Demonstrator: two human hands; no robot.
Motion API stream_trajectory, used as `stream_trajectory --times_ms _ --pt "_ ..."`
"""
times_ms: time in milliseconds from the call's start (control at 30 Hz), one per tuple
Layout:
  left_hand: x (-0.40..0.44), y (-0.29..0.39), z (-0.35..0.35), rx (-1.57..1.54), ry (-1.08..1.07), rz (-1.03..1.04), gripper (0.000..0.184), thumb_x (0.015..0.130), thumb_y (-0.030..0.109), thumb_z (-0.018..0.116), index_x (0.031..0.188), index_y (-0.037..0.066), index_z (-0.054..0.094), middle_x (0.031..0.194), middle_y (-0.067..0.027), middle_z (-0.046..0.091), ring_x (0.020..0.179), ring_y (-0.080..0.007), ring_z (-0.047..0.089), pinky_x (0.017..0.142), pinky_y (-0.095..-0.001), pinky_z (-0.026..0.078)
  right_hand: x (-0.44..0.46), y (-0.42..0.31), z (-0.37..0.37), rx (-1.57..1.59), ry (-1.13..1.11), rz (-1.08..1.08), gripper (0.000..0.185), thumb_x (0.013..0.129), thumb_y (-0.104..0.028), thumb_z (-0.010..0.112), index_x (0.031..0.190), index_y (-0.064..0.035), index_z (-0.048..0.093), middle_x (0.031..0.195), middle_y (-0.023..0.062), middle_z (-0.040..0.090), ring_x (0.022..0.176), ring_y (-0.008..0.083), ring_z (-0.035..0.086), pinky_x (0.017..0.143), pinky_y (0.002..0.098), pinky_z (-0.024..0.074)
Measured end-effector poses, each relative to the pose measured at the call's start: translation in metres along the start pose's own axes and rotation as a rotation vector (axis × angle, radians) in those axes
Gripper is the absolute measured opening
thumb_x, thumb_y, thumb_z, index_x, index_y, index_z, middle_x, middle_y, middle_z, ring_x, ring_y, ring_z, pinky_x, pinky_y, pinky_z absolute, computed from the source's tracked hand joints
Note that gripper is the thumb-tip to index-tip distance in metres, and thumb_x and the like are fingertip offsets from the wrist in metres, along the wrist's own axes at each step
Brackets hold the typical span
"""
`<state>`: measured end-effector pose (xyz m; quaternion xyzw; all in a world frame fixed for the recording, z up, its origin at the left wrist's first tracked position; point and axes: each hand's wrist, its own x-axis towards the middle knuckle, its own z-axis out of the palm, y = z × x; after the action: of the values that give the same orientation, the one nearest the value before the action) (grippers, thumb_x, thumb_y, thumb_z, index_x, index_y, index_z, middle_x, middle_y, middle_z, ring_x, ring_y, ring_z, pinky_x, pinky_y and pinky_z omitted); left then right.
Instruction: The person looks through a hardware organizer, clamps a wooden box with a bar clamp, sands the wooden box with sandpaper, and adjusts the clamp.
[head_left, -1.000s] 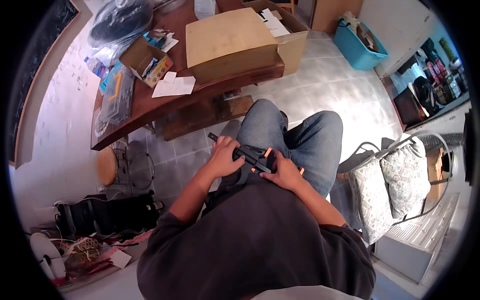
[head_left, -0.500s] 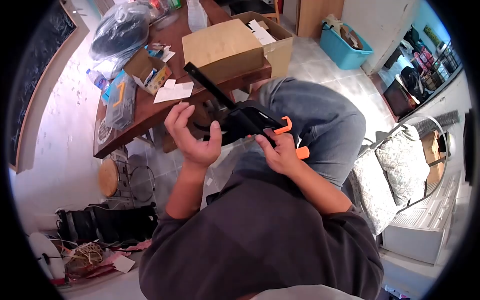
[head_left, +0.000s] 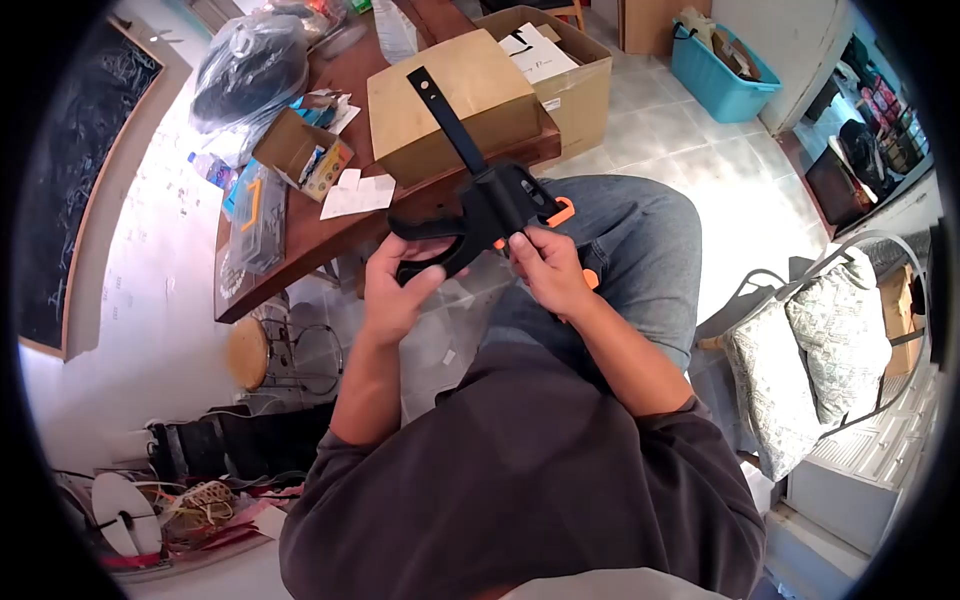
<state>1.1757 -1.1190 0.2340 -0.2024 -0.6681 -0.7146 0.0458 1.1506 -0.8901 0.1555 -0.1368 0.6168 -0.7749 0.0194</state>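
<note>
A black bar clamp (head_left: 498,205) with orange parts is held up over my lap, its flat bar with small holes pointing up and left. My left hand (head_left: 395,290) is wrapped round the clamp's black handle, thumb in front. Lower on the clamp, by its orange pieces, my right hand (head_left: 550,272) pinches the body with thumb and fingers; part of the fingers is hidden behind it. Beyond the bar's tip lies a closed brown cardboard box (head_left: 450,95) on the wooden table (head_left: 300,250).
On the table are a small open box (head_left: 290,150), white papers (head_left: 357,194), a clear plastic case (head_left: 260,225) and a bagged dark item (head_left: 250,70). A round stool (head_left: 247,353) stands left, cushions (head_left: 835,340) right, a blue bin (head_left: 725,85) far right.
The clamp has been raised from the lap and its bar turned more upright. My left hand let go, opened beside it, and now grips the handle. The legs have shifted.
</note>
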Motion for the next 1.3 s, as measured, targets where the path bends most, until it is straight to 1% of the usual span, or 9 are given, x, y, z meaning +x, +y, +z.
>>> stream_trajectory --times_ms 167,200,233,300,400,633,867,1000,1300 --pt "0.015 0.015 -0.012 -0.758 -0.377 -0.575 0.097 0.097 0.063 0.068 0.157 -0.009 0.040 0.150 -0.0355 0.054 0.118 -0.0380 0.070 0.093 -0.0513 0.062 0.019 -0.002 -0.029 -0.146 -0.124 -0.134 0.032 0.108 -0.026 0.066 0.091 0.0014 0.069 0.067 0.0037 0.053 0.063 0.0119 0.051 0.060 0.0324 0.0439" --pt "0.027 0.014 -0.019 -0.378 -0.526 -0.732 0.099 0.092 0.057 0.074 0.157 -0.009 0.040 0.147 -0.0337 0.056 0.120 -0.0389 0.069 0.094 -0.0528 0.060 0.024 -0.001 -0.035 -0.194 -0.209 -0.199 0.029 0.106 -0.024 0.067 0.094 0.0011 0.070 0.069 0.0077 0.056 0.062 0.0163 0.054 0.061 0.0341 0.0453" --pt "0.024 0.000 -0.018 -0.598 -0.615 -0.638 0.083 0.091 0.030 0.078 0.157 -0.006 0.042 0.138 -0.0264 0.063 0.116 -0.0368 0.070 0.091 -0.0495 0.059 0.028 -0.001 -0.039 -0.244 -0.296 -0.266 0.025 0.105 -0.023 0.069 0.096 0.0008 0.072 0.070 0.0117 0.058 0.061 0.0208 0.057 0.062 0.0357 0.0467" --pt "0.023 -0.004 -0.011 -0.619 -0.535 -0.818 0.069 0.086 0.011 0.074 0.149 -0.005 0.050 0.121 -0.0191 0.067 0.106 -0.0317 0.070 0.084 -0.0451 0.058 0.034 0.001 -0.041 -0.224 -0.296 -0.282 0.022 0.103 -0.021 0.070 0.098 0.0001 0.074 0.074 0.0157 0.063 0.062 0.0275 0.060 0.062 0.0374 0.0477" --pt "0.020 -0.011 0.004 -0.659 -0.433 -0.821 0.057 0.083 0.006 0.073 0.136 -0.005 0.055 0.105 -0.0161 0.066 0.089 -0.0259 0.069 0.073 -0.0403 0.057 0.042 0.013 -0.043 -0.228 -0.296 -0.306 0.021 0.102 -0.021 0.071 0.099 -0.0003 0.074 0.073 0.0163 0.065 0.063 0.0282 0.062 0.063 0.0383 0.0489" --pt "0.038 -0.025 0.019 -0.386 -0.280 -0.862 0.051 0.081 0.005 0.073 0.127 -0.004 0.053 0.089 -0.0184 0.064 0.063 -0.0247 0.064 0.052 -0.0360 0.051 0.043 0.016 -0.044 -0.196 -0.099 -0.174 0.025 0.101 -0.024 0.073 0.097 0.0008 0.074 0.070 0.0161 0.064 0.063 0.0258 0.064 0.062 0.0378 0.0495" --pt "0.051 -0.039 0.024 -0.592 -0.339 -1.040 0.054 0.088 0.009 0.076 0.137 -0.004 0.056 0.108 -0.0195 0.073 0.101 -0.0311 0.075 0.086 -0.0446 0.060 0.040 0.020 -0.068 -0.311 -0.105 -0.191 0.023 0.093 -0.027 0.081 0.095 -0.0039 0.080 0.075 0.0167 0.071 0.065 0.0330 0.069 0.061 0.0403 0.0518" --pt "0.047 -0.051 0.011 -0.594 -0.550 -1.076 0.057 0.090 0.010 0.078 0.141 -0.002 0.055 0.114 -0.0184 0.073 0.110 -0.0317 0.074 0.092 -0.0449 0.058 0.042 0.015 -0.067 -0.422 -0.126 -0.213 0.022 0.090 -0.028 0.084 0.096 -0.0071 0.082 0.079 0.0149 0.074 0.067 0.0329 0.071 0.062 0.0416 0.0529" --pt "0.033 -0.048 0.034 -0.061 -0.301 -0.928 0.024 0.091 0.014 0.081 0.102 0.000 0.066 0.082 -0.0126 0.071 0.075 -0.0264 0.072 0.069 -0.0369 0.057 0.043 -0.016 -0.063 -0.615 -0.108 -0.291 0.025 0.092 -0.029 0.081 0.098 -0.0044 0.080 0.089 0.0156 0.074 0.081 0.0387 0.071 0.071 0.0452 0.0559"
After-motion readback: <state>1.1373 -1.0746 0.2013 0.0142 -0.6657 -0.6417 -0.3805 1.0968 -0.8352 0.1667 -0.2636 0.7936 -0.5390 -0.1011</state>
